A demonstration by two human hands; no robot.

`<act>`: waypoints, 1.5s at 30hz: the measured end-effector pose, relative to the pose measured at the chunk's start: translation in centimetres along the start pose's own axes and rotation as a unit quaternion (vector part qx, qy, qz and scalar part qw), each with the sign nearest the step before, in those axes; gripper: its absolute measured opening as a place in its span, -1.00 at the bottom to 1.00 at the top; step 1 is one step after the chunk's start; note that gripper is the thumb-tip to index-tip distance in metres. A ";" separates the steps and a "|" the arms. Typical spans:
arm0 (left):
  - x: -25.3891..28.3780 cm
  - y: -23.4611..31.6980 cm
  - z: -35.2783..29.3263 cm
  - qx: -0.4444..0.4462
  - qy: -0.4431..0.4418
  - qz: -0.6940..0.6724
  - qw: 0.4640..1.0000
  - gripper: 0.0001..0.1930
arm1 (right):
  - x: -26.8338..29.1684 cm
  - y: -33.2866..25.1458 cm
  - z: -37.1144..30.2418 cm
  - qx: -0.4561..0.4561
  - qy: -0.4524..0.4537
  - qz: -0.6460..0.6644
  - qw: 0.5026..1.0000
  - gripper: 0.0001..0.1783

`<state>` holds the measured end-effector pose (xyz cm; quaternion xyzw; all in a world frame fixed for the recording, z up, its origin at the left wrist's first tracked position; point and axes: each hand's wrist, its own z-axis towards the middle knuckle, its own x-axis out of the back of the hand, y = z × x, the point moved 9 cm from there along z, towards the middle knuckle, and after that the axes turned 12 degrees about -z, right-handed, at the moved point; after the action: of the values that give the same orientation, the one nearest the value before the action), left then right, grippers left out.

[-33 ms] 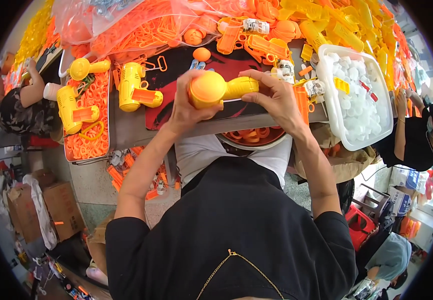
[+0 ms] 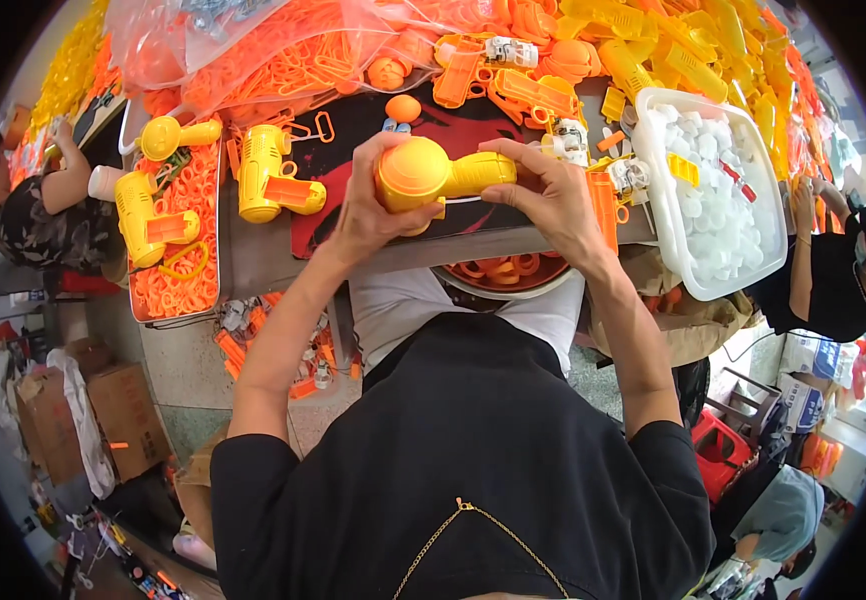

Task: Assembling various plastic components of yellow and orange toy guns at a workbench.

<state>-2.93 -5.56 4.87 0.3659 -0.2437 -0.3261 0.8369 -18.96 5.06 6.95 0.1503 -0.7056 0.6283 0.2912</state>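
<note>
I hold the yellow toy gun body (image 2: 433,178) in both hands just above the table's near edge (image 2: 513,243). Its long axis runs left to right: the round orange-yellow end sits under my left hand (image 2: 368,205), which wraps it from the side, and the narrower yellow barrel points right into my right hand (image 2: 548,195), whose fingers clamp over it. Both hands are equally near.

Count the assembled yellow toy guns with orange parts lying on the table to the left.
2: one yellow toy gun lies left of the left hand, another lies on the tray of orange rings. More may be hidden in the piles.
</note>
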 end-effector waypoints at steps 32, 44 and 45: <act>-3.2 6.2 6.0 -0.003 -0.224 0.332 0.916 -0.41 | 0.0 -4.0 -0.9 0.161 0.145 0.056 0.975 -0.41; -5.5 5.5 6.6 0.022 -0.240 0.366 0.899 -0.53 | 0.8 -1.9 -1.4 0.146 0.204 0.025 0.968 -0.45; -5.6 5.8 6.6 0.023 -0.241 0.365 0.899 -0.53 | 0.9 -2.0 -1.5 0.145 0.204 0.025 0.968 -0.45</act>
<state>-8.78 -1.52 12.43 0.1808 -0.5617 -0.0697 0.8044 -18.16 6.35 9.16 0.0416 -0.5363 0.7484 0.3880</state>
